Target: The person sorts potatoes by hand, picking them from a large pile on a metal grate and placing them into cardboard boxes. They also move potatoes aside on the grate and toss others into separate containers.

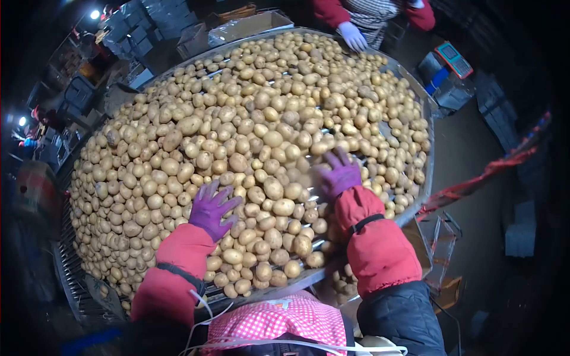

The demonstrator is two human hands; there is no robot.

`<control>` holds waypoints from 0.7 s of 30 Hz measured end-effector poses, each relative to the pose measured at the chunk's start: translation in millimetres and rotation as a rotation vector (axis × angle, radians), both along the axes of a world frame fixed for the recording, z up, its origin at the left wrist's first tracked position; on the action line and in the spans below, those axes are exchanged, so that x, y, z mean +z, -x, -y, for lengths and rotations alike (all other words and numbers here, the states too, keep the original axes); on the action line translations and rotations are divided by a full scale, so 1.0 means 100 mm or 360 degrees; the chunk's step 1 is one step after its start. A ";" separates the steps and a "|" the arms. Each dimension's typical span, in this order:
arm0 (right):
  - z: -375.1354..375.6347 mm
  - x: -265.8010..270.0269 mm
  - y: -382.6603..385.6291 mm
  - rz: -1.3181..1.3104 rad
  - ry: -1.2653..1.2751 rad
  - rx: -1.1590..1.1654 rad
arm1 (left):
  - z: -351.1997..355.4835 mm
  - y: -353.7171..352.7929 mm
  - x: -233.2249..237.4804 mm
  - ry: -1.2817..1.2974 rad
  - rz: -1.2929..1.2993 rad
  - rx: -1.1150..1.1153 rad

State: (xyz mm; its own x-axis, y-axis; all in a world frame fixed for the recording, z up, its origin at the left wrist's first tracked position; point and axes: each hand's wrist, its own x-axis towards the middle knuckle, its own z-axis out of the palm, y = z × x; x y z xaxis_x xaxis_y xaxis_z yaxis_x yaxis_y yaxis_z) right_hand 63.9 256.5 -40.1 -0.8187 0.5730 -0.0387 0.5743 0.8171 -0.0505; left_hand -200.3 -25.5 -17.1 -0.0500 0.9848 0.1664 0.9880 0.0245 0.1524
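A big heap of yellow-brown potatoes [249, 124] covers a metal roller table [428, 118]. My left hand [212, 209], in a purple glove with a red sleeve cover, lies flat on the potatoes near the front, fingers spread, holding nothing. My right hand [337, 175], gloved the same way, rests palm down on the potatoes further right; its fingers look blurred, and no potato shows in its grip.
Across the table another person's gloved hand [352, 35] touches the far rim. A cardboard box [249, 25] stands behind the table, grey crates [148, 24] at the back left, a scale [454, 59] to the right. More potatoes lie in a box [341, 285] below the front edge.
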 end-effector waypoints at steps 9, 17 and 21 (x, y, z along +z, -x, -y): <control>-1.46 -0.14 -0.10 -0.0332 0.0055 -0.0356 | -0.07 -0.03 0.08 0.0099 -0.0081 0.0034; 0.02 0.47 0.61 -0.0204 0.0229 -0.0092 | -0.08 -0.04 0.08 0.0190 -0.0056 0.0050; 0.70 0.16 0.73 -0.0469 0.0226 0.0628 | -0.07 -0.03 0.05 0.0105 -0.0053 0.0017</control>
